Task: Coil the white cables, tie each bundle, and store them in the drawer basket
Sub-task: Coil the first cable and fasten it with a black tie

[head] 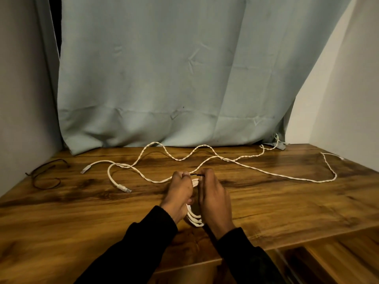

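Sleeves: black (143,238), reaching up from the bottom edge of the frame toward centre.
Left hand (180,193): centre of frame, fingers curled round the coiled white cable bundle (194,219), fingertips pinching one end of a thin black tie (197,175).
Right hand (213,197): just right of the left hand, touching the bundle, fingers curled, pinching the other end of the tie.
Coiled bundle: held between both hands just above the tabletop; several white loops showing below the palms, lower centre.
Black tie: short dark strand stretched between the two sets of fingertips at the top of the bundle.
Loose twisted white cable (184,155): winding across the wooden table (287,201) beyond the hands, from left of centre to the far right edge.
White plug ends: one (124,188) at left centre, another (85,170) farther left, both lying on the wood.
Second thin white cable (272,145): upper right of the table, running up against the curtain hem.
Black wires (44,175): loose curls at the left edge of the table, well apart from the hands.
Curtain (174,68): pale blue-grey, filling the upper centre, hem resting on the back of the table.
Walls: pale (348,89), at both sides of the frame.
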